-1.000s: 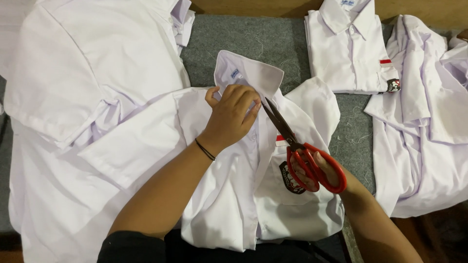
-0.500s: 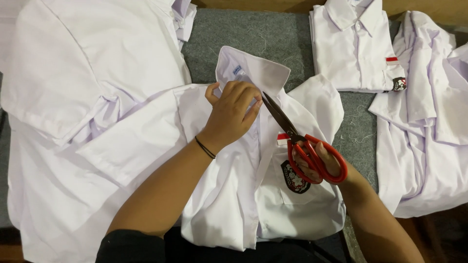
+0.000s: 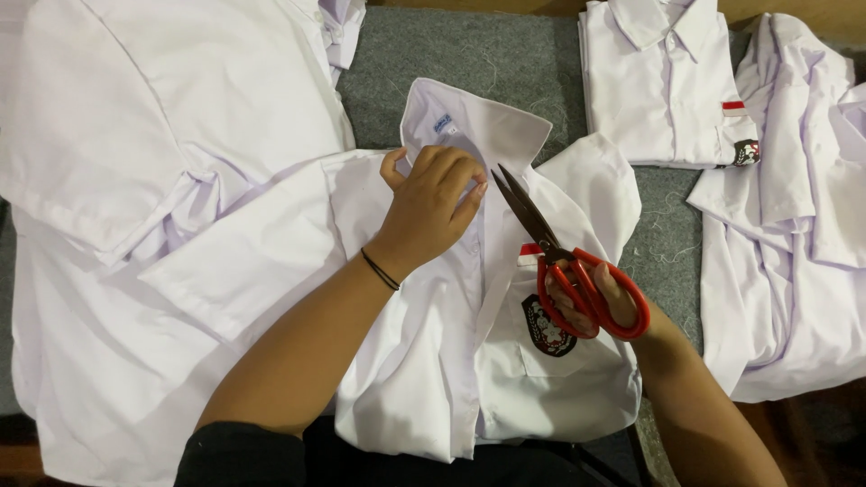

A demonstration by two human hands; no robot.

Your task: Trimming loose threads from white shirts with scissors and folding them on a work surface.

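on the white shirt (image 3: pixel 505 361), left hand (image 3: pixel 431 209) presses flat; right hand (image 3: pixel 600 302) grips red scissors (image 3: pixel 564 261).

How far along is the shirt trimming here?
Looks done: one folded white shirt lies apart. In hand: left hand presses the white badge-pocket shirt near its collar; right hand aims red-handled scissors there. Possibly left: loose white shirts alongside.

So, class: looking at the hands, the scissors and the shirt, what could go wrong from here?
1. The scissors in the right hand have open blades pointing at the left hand, so the fingertips could get nicked.
2. The blades lie over the white shirt near its collar, so the cloth might be snipped by mistake.
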